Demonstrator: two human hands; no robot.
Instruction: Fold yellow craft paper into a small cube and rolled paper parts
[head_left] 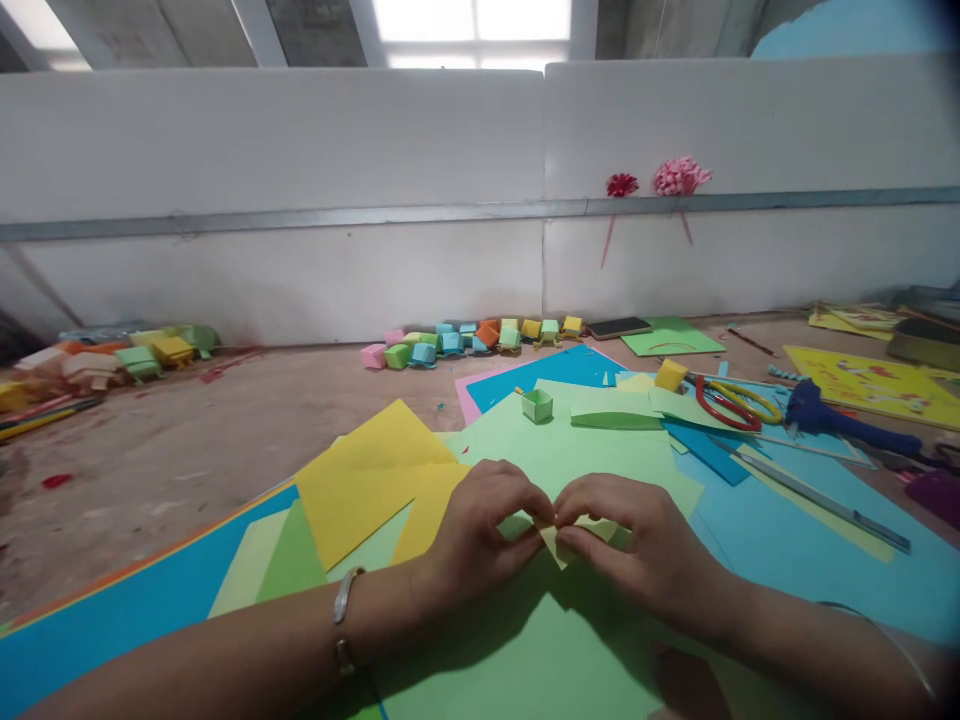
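Between my two hands is a small piece of pale yellow-green paper (559, 552), bent and partly hidden by the fingers. My left hand (487, 520) pinches its left side between thumb and fingertips. On the other side my right hand (637, 530) pinches it too, and the fingertips of both hands nearly meet. Large light green sheets (525, 660) lie under the hands. Just beyond them sits a small open green paper box (537, 405). A folded green paper strip (615, 408) rests to the right of that box.
Yellow sheets (375, 480) lie left of my hands. To the right are red-handled scissors (726, 405), a craft knife (832, 497), a dark blue tool (847, 420) and a yellow paper cube (670, 375). Several small paper figures (451, 342) line the white wall (300, 280).
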